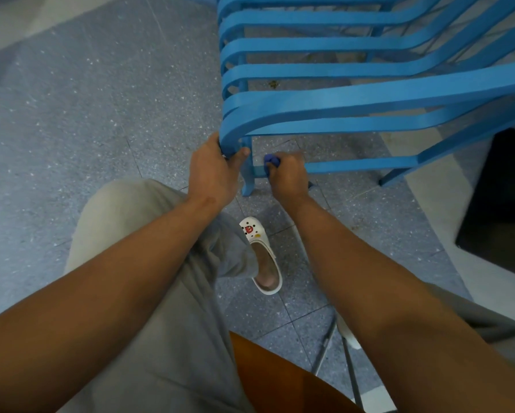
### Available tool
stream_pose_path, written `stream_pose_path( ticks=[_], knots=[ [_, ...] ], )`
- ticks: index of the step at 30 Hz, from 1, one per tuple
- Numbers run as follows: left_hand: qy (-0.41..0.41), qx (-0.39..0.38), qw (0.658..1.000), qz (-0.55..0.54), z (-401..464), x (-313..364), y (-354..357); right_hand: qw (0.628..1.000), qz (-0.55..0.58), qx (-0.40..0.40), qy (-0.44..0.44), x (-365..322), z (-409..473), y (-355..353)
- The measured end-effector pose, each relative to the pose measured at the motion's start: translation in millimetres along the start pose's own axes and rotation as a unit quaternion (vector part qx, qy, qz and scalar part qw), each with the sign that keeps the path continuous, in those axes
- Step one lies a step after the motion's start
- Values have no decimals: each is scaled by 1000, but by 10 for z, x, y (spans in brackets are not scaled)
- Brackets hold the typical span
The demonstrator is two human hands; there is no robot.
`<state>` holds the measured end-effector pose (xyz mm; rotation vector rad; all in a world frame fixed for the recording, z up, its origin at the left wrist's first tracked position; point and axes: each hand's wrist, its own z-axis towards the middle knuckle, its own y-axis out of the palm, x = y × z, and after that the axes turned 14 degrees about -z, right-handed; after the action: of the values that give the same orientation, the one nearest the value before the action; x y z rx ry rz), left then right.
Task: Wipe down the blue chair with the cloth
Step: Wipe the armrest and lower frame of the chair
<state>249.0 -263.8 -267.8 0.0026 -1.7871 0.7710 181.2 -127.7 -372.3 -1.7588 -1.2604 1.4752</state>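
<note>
Left hand [213, 171] grips curved slatted blue chair [354, 98]; right hand [286, 174] clutches bunched cloth [271, 160].

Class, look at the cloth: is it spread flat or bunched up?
Bunched up: the cloth shows only as a small dark-blue wad gripped in the right hand against the blue chair.

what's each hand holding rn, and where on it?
Left hand grips the blue chair at the curved front end of its slats. Right hand holds the bunched cloth against the lower rail.

Chair [369, 93] ahead; left hand [213, 171] on front slat bend, right hand [286, 174] with cloth [271, 160] at lower rail.
</note>
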Motion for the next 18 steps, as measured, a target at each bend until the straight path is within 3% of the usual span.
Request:
stream_pose_path(
  ticks=[3,6,9,13,18],
  knots=[
    [2,0,1000,-2,-3,-3,3,996,-12,-23,-84,24,-160,-2],
    [3,-4,1000,-5,-7,-9,2,995,-30,-37,-88,254,-151,-107],
    [-3,1,1000,-9,-15,-10,15,999,0,-4,-42,554,-121,-267],
    [1,-7,1000,-6,-28,4,4,987,118,52,95,993,-27,-520],
    [0,4,1000,-2,-30,11,17,977,123,81,153,975,-16,-515]
  ],
)
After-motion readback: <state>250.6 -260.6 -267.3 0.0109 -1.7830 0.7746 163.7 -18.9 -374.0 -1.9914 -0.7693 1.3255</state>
